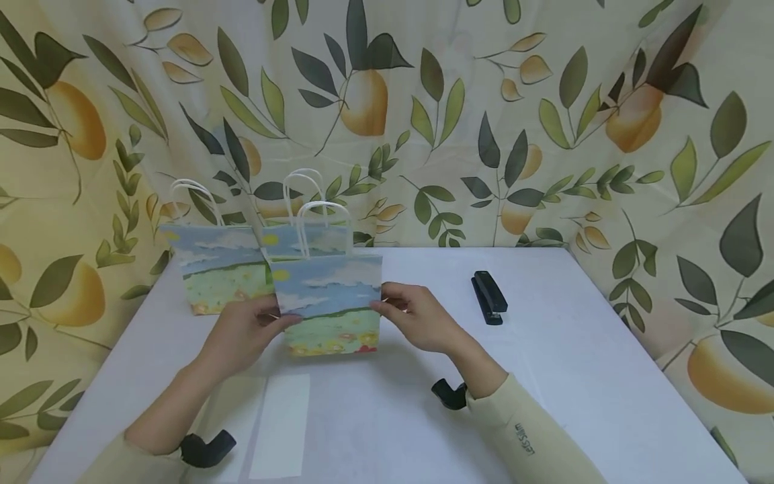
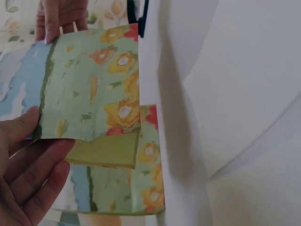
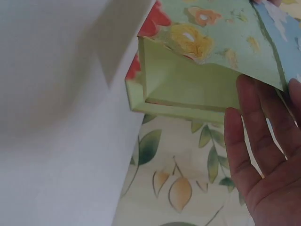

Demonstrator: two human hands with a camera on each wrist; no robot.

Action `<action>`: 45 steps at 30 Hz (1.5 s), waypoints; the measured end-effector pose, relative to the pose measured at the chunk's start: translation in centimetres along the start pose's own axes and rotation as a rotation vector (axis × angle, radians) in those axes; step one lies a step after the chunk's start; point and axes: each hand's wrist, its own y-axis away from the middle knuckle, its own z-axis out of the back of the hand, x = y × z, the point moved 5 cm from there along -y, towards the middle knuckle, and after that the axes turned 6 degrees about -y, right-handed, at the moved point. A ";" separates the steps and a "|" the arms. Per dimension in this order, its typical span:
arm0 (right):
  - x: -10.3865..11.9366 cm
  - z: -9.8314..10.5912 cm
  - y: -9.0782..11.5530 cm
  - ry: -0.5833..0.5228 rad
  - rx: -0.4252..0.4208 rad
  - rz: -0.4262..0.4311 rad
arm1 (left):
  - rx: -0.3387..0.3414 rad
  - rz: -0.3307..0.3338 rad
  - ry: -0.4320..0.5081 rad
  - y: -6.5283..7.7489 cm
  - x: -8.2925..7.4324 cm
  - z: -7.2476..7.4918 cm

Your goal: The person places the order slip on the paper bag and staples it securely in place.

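Observation:
A small paper gift bag (image 1: pixel 329 299), printed with sky, clouds and a flowered meadow, stands upright between both hands, its white handles on top. My left hand (image 1: pixel 238 336) pinches its left edge, thumb on the printed front and fingers behind, as the left wrist view shows. At the right edge my right hand (image 1: pixel 423 319) holds the bag the same way. Its green side panel (image 3: pixel 193 82) shows in the right wrist view. Directly behind stands a matching bag (image 1: pixel 335 234), mostly hidden. Another bag (image 1: pixel 220 259) is at the left, beyond my left hand.
A black stapler (image 1: pixel 490 298) lies on the white table (image 1: pixel 580 376) to the right. Pale paper strips (image 1: pixel 279 427) lie near the front, beside the left forearm. A curtain (image 1: pixel 423 154) printed with fruit and leaves hangs behind the table.

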 end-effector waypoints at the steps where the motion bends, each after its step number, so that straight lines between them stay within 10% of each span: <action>1: -0.2 0.2 0.2 0.004 -0.005 0.000 | 0.009 0.000 0.012 -0.2 -0.2 -0.3; 22: -2.8 3.8 5.7 0.138 -0.065 -0.031 | 0.180 -0.113 0.063 -2.1 -3.7 -5.5; 45: -2.8 4.6 6.5 0.197 -0.061 -0.048 | 0.205 -0.055 0.026 -2.2 -3.2 -4.8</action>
